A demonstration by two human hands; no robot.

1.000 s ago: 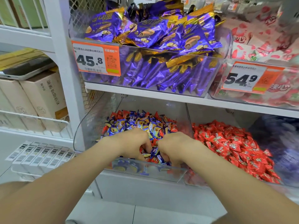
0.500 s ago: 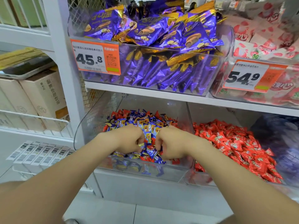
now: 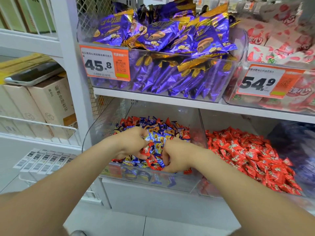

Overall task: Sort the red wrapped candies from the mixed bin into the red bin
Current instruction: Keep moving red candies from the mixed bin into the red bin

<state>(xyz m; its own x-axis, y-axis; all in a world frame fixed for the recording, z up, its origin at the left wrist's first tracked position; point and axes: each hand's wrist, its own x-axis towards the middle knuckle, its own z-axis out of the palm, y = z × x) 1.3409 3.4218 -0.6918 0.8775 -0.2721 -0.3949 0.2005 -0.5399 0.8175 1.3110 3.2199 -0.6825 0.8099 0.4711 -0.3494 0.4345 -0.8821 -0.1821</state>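
At 3 o'clock from the mixed bin (image 3: 95, 133) lies the red bin (image 3: 204, 188); right hand (image 3: 178, 158) nearer, apparently clutching candies (image 3: 160, 162); left hand (image 3: 132, 143) pinches a red candy (image 3: 148, 149).

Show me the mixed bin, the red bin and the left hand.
mixed bin (image 3: 153, 180): head view, on its clear front wall.
red bin (image 3: 214, 190): head view, on its front wall near the left corner.
left hand (image 3: 131, 143): head view, on the back of the hand.

Right hand (image 3: 177, 157) fingertips buried in candies (image 3: 158, 133), far-right bin (image 3: 293, 142) blurred
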